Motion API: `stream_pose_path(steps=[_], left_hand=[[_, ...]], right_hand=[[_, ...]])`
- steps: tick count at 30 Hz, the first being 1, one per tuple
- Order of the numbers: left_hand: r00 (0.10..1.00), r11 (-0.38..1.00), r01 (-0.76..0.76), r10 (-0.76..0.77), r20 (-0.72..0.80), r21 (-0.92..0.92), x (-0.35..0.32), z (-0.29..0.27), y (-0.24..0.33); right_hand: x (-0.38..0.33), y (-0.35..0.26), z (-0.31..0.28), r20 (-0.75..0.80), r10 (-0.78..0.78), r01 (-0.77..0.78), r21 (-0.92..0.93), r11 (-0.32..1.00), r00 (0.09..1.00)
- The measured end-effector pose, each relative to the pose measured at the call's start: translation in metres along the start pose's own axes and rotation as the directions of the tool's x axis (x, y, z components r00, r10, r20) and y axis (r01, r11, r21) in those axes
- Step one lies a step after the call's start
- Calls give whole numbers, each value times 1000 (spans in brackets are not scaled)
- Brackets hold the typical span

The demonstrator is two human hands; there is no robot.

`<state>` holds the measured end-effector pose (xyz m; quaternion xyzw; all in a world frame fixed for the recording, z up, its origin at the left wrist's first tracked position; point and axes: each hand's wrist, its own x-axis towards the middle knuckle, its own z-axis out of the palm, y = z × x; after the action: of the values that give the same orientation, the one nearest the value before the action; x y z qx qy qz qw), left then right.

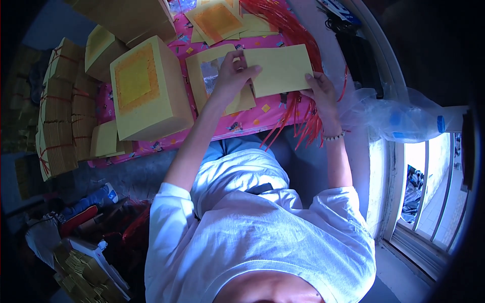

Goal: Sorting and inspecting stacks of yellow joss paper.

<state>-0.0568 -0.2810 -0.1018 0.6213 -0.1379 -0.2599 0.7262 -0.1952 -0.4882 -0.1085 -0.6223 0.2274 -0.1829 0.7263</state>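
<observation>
My left hand (233, 78) pinches the left edge of a plain yellow paper sheet (281, 70) between thumb and fingers. At its right edge, my right hand (322, 92) grips the same paper, with a beaded bracelet on that wrist. Whether it is one sheet or a thin pile, I cannot tell. Partly under the left hand lies more yellow paper (197, 76) with a silver patch, mostly covered. To the left stands a tall block of stacked yellow paper (172, 96), its top sheet marked with an orange-bordered square.
Beneath everything is a pink patterned cloth (222, 132). Long red plastic strings (303, 45) hang over its right side. Orange-marked sheets (217, 21) lie at the back. Bundles tied with red string (58, 118) rise at far left. A clear plastic bag (404, 118) sits right, by a barred window.
</observation>
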Motion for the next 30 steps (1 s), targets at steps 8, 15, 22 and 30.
stream_pose_path(steps=[8,15,22,30], left_hand=[[993,939,-108,119,-15,325,39,15,-41],[983,919,-142,174,-54,368,39,13,-58],[981,840,-122,184,-66,529,30,22,-47],[939,723,-216,338,-63,656,28,27,-56]], right_hand=[[36,64,-33,-28,-164,145,-336,931,986],[35,57,-23,-71,-83,40,-476,879,994],[40,66,-32,-60,-108,56,-563,824,992],[7,17,2,79,-456,153,-980,127,886]])
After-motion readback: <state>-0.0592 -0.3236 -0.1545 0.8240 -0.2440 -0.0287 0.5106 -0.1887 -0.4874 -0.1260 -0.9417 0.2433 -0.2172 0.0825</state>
